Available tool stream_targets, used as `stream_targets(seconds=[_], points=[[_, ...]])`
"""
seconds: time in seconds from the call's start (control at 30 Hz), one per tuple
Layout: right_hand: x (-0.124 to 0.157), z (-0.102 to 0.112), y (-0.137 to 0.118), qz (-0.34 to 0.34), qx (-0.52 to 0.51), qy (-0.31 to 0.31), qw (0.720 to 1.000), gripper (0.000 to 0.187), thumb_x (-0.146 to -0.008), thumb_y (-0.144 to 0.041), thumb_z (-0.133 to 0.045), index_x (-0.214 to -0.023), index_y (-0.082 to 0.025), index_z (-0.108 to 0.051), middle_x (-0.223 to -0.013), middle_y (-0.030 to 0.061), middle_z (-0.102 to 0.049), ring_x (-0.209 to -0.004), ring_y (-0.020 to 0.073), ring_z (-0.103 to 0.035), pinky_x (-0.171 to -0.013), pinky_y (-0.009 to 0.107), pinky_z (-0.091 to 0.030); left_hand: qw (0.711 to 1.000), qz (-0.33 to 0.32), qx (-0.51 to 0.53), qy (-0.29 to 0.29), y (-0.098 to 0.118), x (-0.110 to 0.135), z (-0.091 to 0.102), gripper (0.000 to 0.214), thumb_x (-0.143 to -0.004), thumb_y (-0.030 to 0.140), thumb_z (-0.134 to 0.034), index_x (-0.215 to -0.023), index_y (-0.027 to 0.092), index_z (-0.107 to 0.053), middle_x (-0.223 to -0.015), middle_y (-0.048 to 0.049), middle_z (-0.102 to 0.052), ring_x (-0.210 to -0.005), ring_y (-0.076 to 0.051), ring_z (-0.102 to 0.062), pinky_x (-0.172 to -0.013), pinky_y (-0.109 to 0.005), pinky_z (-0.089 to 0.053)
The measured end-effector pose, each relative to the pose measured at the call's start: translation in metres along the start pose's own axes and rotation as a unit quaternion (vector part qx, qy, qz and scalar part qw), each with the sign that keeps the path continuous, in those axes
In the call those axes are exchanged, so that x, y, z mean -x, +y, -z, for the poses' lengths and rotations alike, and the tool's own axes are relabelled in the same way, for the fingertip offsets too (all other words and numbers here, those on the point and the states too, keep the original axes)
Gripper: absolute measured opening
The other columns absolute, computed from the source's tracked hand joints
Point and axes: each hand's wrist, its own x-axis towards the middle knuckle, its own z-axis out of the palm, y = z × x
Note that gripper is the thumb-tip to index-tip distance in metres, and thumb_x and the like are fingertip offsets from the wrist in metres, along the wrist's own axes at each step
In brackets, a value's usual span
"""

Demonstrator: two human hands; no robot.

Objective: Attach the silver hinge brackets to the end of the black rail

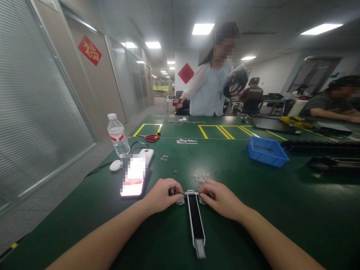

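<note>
A long, narrow part with a white frame and a black strip (196, 219) lies on the green table in front of me, with a grey tab (200, 249) at its near end. Across its far end runs a thin metal rod (192, 193). My left hand (164, 194) pinches the rod's left end between thumb and fingers. At the right end, my right hand (222, 197) is closed in a similar pinch. Small pale metal brackets (180, 201) show just below the fingertips on both sides. The fingers partly hide the rod's ends.
Beyond my left hand are a lit phone (133, 176), a water bottle (118, 135), a white mouse (115, 165), and red-handled scissors (152, 138). Several small rings (164, 158) lie mid-table. A blue bin (267, 151) sits right. A person (209, 88) stands across the table.
</note>
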Motion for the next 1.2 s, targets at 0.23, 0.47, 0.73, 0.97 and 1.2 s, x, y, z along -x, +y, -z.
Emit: stream_targets(seconds=[0.23, 0.47, 0.73, 0.97, 1.2], points=[[0.0000, -0.0004, 0.0003, 0.001, 0.003, -0.001, 1.000, 0.011, -0.085, -0.014, -0.054, -0.082, -0.018, -0.063, -0.079, 0.0014, -0.055, -0.071, 0.0137, -0.052, -0.062, 0.024, -0.038, 0.999, 0.002, 0.046, 0.019, -0.0003, 0.0006, 0.0006, 0.011, -0.078, 0.018, -0.060, -0.086, 0.015, -0.067, -0.072, 0.0003, -0.064, -0.065, -0.012, -0.055, -0.062, -0.023, -0.043], [0.0000, -0.0013, 0.0027, 0.008, 0.000, 0.004, 1.000, 0.011, -0.085, -0.015, -0.053, -0.083, -0.019, -0.063, -0.082, 0.0017, -0.057, -0.072, 0.0139, -0.052, -0.063, 0.024, -0.040, 0.995, 0.039, 0.094, 0.014, -0.0021, -0.0007, 0.0005, 0.012, -0.078, 0.019, -0.059, -0.087, 0.014, -0.065, -0.070, 0.0010, -0.061, -0.064, -0.011, -0.054, -0.061, -0.022, -0.043], [0.0001, -0.0023, 0.0033, 0.010, -0.005, 0.006, 1.000, 0.011, -0.085, -0.015, -0.053, -0.083, -0.019, -0.063, -0.082, 0.0016, -0.057, -0.073, 0.0140, -0.053, -0.064, 0.025, -0.040, 0.999, -0.016, -0.034, 0.005, -0.0038, 0.0008, 0.0026, 0.010, -0.082, 0.022, -0.057, -0.084, 0.017, -0.066, -0.082, -0.0021, -0.062, -0.075, -0.015, -0.056, -0.070, -0.027, -0.042], [0.0002, -0.0015, 0.0019, 0.004, -0.005, 0.000, 1.000, 0.011, -0.086, -0.016, -0.053, -0.084, -0.019, -0.063, -0.082, 0.0014, -0.056, -0.072, 0.0137, -0.052, -0.063, 0.025, -0.039, 0.993, -0.046, -0.105, -0.007, 0.0028, 0.0026, 0.0035, 0.014, -0.085, 0.020, -0.053, -0.079, 0.017, -0.065, -0.082, -0.0018, -0.064, -0.079, -0.017, -0.057, -0.077, -0.032, -0.037], [-0.0003, -0.0019, 0.0011, 0.004, -0.001, 0.003, 1.000, 0.011, -0.085, -0.014, -0.053, -0.082, -0.019, -0.063, -0.080, 0.0015, -0.056, -0.072, 0.0139, -0.052, -0.063, 0.025, -0.039, 0.999, -0.027, -0.046, -0.002, -0.0004, 0.0018, 0.0003, 0.008, -0.081, 0.021, -0.057, -0.080, 0.017, -0.064, -0.078, -0.0005, -0.061, -0.075, -0.014, -0.057, -0.073, -0.027, -0.041]])
